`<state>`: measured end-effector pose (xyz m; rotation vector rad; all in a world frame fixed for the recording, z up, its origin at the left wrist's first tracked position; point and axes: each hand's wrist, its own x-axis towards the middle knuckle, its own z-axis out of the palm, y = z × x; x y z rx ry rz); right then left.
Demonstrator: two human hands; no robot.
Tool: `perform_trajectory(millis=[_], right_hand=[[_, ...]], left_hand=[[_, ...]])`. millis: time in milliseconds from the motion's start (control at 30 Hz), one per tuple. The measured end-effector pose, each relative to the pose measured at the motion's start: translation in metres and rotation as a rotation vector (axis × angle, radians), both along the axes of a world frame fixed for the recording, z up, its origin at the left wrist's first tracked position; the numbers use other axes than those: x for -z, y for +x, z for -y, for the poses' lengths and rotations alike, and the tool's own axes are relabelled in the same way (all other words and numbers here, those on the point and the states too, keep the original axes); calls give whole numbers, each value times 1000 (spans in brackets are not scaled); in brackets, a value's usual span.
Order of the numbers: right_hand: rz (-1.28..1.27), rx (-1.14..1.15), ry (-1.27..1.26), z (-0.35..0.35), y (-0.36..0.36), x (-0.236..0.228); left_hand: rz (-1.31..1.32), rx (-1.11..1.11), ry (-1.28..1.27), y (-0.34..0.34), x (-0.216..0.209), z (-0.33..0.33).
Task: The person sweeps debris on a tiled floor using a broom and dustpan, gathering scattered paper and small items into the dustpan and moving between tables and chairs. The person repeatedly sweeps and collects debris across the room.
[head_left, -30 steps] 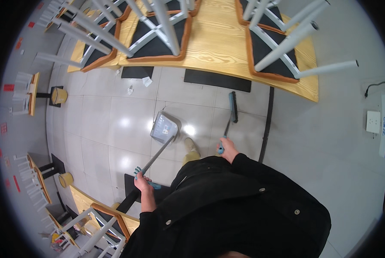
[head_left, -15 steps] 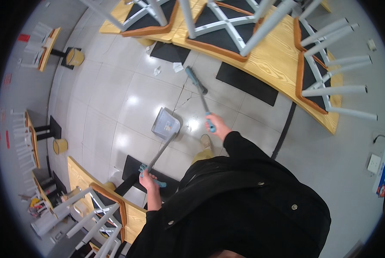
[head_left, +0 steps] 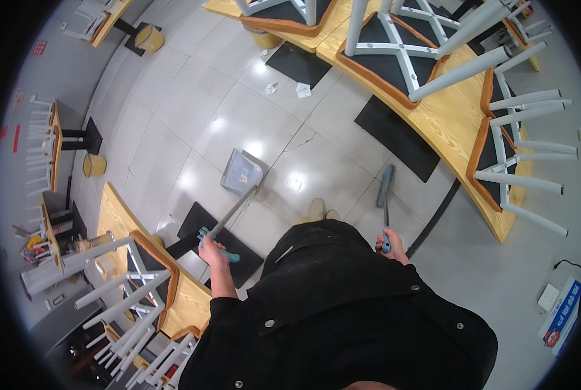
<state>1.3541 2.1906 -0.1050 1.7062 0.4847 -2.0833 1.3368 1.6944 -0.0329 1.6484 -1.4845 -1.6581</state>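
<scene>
My left hand (head_left: 214,252) is wrapped round the blue-green grip of a long-handled dustpan (head_left: 242,171). Its grey pan rests on the tiled floor ahead and to the left, with small bits of litter that I cannot make out inside. My right hand (head_left: 396,246) is closed on the blue-green handle end of a broom (head_left: 386,186). The broom's head is down by the floor to the right of my shoes (head_left: 317,209), apart from the dustpan. Farther off on the floor lie two crumpled white papers (head_left: 303,90).
Wooden tables bearing upturned stools (head_left: 401,55) stand ahead and right; another table (head_left: 189,296) with stools is near left. Black table base plates (head_left: 397,138) lie on the floor. Yellow bins (head_left: 149,39) stand by the left wall. A dark strip (head_left: 436,218) crosses the floor at right.
The broom and my right hand have swung right and back toward my body, away from the papers. My left hand still holds the dustpan. The view has turned, and both shoes now show.
</scene>
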Motion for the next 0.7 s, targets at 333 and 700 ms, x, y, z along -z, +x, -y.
perform_trajectory(millis=[333,700], right_hand=[[-34,50,-167,47,-13,107],[-25,-20,-346,405,-254,65]], left_hand=[[21,-26,-94,-48,6,62],[75,110,-21,-182,21,210]])
